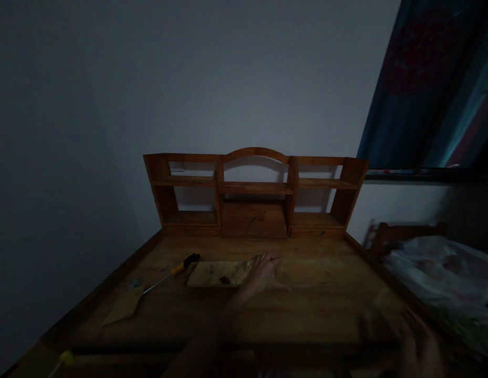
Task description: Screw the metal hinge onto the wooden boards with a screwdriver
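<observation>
A wooden board (214, 274), bearing a dark patch, is laid crosswise near the middle of the tabletop (307, 310), in front of a wooden desk hutch (253, 188). Its right end is covered by the left hand (265, 272), whose grip is seen released, the thumb spread apart from the fingers. The right hand (419, 344) is placed low at the tabletop's right side; it is blurred by motion, and whether its grip is clenched or grasping cannot be told. To the left of the board, a screwdriver (178, 268) with a yellow-and-black handle is laid obliquely, its shaft directed toward a flat tan piece (124, 305). Small metal pieces (135, 283) are located at that piece's far end.
</observation>
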The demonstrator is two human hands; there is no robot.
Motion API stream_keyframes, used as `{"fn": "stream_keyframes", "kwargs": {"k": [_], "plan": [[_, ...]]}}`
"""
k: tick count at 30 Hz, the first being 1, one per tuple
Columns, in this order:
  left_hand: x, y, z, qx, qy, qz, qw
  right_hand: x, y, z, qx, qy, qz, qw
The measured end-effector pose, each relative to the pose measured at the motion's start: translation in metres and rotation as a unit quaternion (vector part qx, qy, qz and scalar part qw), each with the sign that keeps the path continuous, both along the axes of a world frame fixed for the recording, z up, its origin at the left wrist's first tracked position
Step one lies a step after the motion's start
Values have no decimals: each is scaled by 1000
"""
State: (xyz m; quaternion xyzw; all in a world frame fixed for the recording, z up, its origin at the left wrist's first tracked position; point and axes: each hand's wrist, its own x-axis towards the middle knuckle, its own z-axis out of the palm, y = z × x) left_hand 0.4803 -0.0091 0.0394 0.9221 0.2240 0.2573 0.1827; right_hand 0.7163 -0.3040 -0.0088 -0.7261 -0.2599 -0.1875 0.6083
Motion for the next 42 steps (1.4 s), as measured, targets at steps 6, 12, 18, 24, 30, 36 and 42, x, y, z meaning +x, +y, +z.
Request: {"fn": "stream_keyframes", "kwargs": {"k": [6, 12, 18, 24, 30, 36, 42], "plan": [[14, 23, -22, -14, 16, 42, 999, 1, 25, -26, -101, -99, 33, 989], [18, 46, -35, -8, 40, 47, 998, -9, 52, -31, -175, -150, 11, 973], [18, 67, -43, 0, 55, 17, 998, -10, 46, -30, -202, -157, 7, 967], [15, 74, -40, -6, 64, -2, 998, -9, 46, -32, -210, -158, 0, 965], [16, 68, -34, -18, 67, 8, 998, -10, 45, -33, -217, -139, -24, 966], [14, 64, -33, -16, 81, 11, 997, -10, 45, -33, -211, -134, -24, 968], [14, 58, -36, -17, 77, 18, 997, -11, 46, -29, -210, -147, -21, 966]]}}
